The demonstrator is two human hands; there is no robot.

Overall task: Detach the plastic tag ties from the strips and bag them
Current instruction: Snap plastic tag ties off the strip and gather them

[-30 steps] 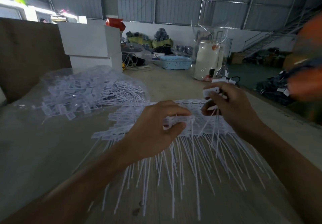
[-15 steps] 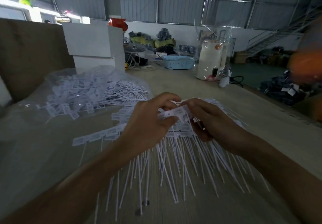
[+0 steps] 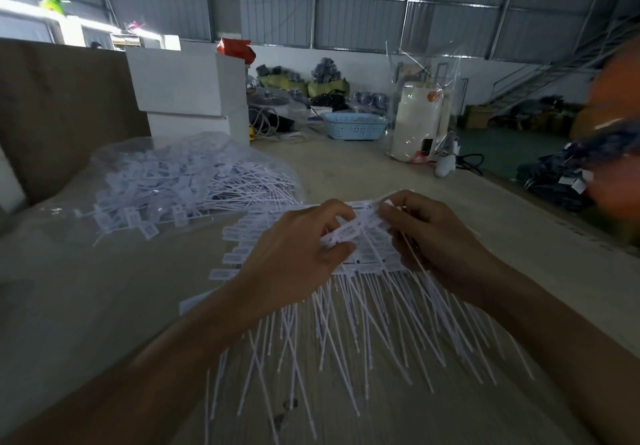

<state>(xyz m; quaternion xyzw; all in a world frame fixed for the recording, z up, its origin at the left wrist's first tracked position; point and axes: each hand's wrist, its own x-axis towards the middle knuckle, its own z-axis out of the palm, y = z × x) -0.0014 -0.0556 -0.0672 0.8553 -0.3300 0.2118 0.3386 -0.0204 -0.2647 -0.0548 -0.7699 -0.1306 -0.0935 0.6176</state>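
Fingers (image 3: 341, 214) of the left hand (image 3: 294, 254) curl round a white tag-tie strip (image 3: 346, 231), while the right hand (image 3: 436, 240) pinches its far end above the pile of strips (image 3: 363, 306) on the worktop (image 3: 381, 174). Detached ties fill the clear bag (image 3: 180, 181) on the left. These ties look light, thin and springy; gripping the flat head, not the tail, seems surest.

bag (image 3: 114, 181) left of strips (image 3: 346, 313)
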